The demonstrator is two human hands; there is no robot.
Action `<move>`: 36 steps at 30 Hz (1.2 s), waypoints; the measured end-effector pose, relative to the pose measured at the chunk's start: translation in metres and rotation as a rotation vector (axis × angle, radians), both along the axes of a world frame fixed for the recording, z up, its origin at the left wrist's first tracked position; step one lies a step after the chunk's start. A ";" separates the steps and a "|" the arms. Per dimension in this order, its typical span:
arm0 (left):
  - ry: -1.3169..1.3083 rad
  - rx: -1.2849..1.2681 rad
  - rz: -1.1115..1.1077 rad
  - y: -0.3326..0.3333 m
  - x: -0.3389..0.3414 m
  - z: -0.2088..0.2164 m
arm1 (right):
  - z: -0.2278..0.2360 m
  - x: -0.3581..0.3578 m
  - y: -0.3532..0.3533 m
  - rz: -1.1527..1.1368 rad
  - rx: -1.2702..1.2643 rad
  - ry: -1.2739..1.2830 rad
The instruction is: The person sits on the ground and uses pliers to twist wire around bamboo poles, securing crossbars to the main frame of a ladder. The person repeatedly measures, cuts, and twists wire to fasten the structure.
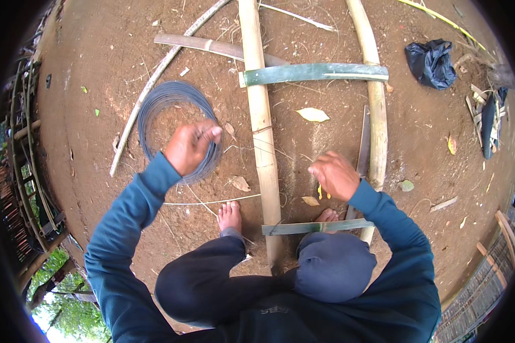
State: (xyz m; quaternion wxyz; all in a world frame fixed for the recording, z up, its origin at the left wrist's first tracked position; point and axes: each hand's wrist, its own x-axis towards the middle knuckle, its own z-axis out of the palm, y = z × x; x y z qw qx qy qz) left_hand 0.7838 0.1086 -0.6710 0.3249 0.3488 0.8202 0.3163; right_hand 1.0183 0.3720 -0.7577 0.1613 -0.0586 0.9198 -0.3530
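My left hand is closed in a pinch above the right side of a coil of thin grey wire, which lies on the ground. Whatever sits between its fingers is too fine to make out. On the other side of a long pale bamboo pole, my right hand is closed with its fingers curled inward, their contents hidden. Between the two hands, a thin strand of wire crosses the pole. A green bamboo slat bridges this pole and a second bamboo pole at the far end.
A nearer green slat spans the poles by my feet. Split bamboo strips lie at the far left. A black plastic bag rests at the far right, beyond scattered leaves. A bamboo fence edges the left side.
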 end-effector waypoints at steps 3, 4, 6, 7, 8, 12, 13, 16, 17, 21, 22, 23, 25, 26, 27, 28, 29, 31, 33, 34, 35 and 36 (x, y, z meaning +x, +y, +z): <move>-0.042 -0.066 0.076 0.020 0.021 0.033 | 0.006 -0.006 0.014 0.027 0.227 0.017; -0.042 -0.032 0.087 0.022 0.024 0.037 | 0.001 -0.014 0.014 -0.017 0.289 0.100; -0.015 0.014 0.086 0.017 0.027 0.037 | -0.011 -0.027 -0.006 -0.148 0.180 0.315; 0.013 -0.007 0.172 0.020 0.034 0.040 | -0.005 -0.034 -0.011 -0.185 0.054 0.310; 0.153 -0.019 0.185 0.016 0.036 0.045 | 0.031 -0.048 -0.020 -0.227 -0.093 0.049; 0.281 0.006 0.296 0.022 0.035 0.060 | 0.025 -0.034 -0.027 -0.268 -0.482 0.108; 0.264 0.049 0.281 0.019 0.032 0.065 | 0.028 -0.031 -0.023 -0.238 -0.477 0.122; 0.297 -0.008 0.230 0.013 0.040 0.076 | 0.025 -0.008 -0.022 -0.184 -0.471 0.117; 0.310 -0.070 0.177 0.014 0.043 0.077 | 0.024 -0.001 -0.021 -0.198 -0.465 0.122; 0.536 -0.253 -0.110 0.016 0.052 0.065 | 0.033 0.017 -0.005 -0.314 -0.364 0.120; 0.641 -0.284 -0.194 0.015 0.054 0.063 | 0.040 0.018 -0.001 -0.324 -0.356 0.109; 0.664 -0.281 -0.229 0.022 0.062 0.063 | 0.055 0.018 0.002 -0.328 -0.350 0.091; 0.635 -0.173 -0.271 0.045 0.089 0.054 | 0.066 0.021 0.004 -0.327 -0.328 0.084; 0.573 -0.067 -0.276 0.056 0.106 0.038 | 0.067 0.023 0.006 -0.319 -0.309 0.090; 0.586 -0.030 -0.287 0.065 0.123 0.034 | 0.067 0.024 0.006 -0.309 -0.302 0.096; 0.591 0.015 -0.296 0.075 0.137 0.026 | 0.067 0.026 0.007 -0.309 -0.310 0.103; 0.389 -0.062 -0.264 0.083 0.146 0.020 | 0.068 0.027 0.008 -0.307 -0.320 0.111; -0.007 -0.214 -0.192 0.092 0.154 0.010 | 0.070 0.025 0.012 -0.277 -0.355 0.128; 0.046 0.029 -0.147 0.094 0.154 -0.011 | 0.067 0.023 0.024 -0.229 -0.401 0.135; 0.075 0.147 -0.121 0.092 0.153 -0.018 | 0.070 0.022 0.029 -0.263 -0.439 0.127; -0.003 0.081 -0.108 0.094 0.153 -0.016 | 0.073 0.021 0.036 -0.300 -0.472 0.115; -0.079 0.015 -0.094 0.096 0.151 -0.013 | 0.076 0.020 0.042 -0.336 -0.506 0.103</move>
